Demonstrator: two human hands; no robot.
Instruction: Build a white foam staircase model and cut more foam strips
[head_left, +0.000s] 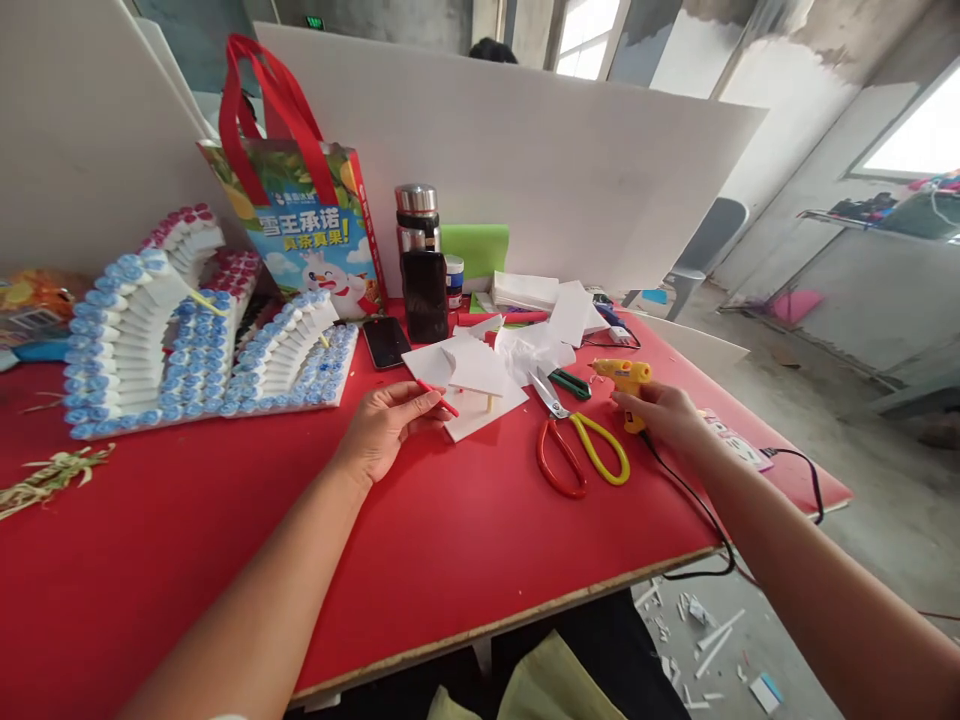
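While a slanted red stick [448,406] is pinched in the left hand [386,425], a yellow glue gun [630,372] is gripped well off rightward by the right hand [671,412], pretty much aimed left.

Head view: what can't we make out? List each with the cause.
All in the head view:
Yellow glue gun: part of its grip, hidden by the right hand.
Red stick: its middle, hidden by the left hand.
Person at back: all but dark hair, behind the white board.
Straw-like bundle: cut off by left edge.
White-and-blue jar: print too small.
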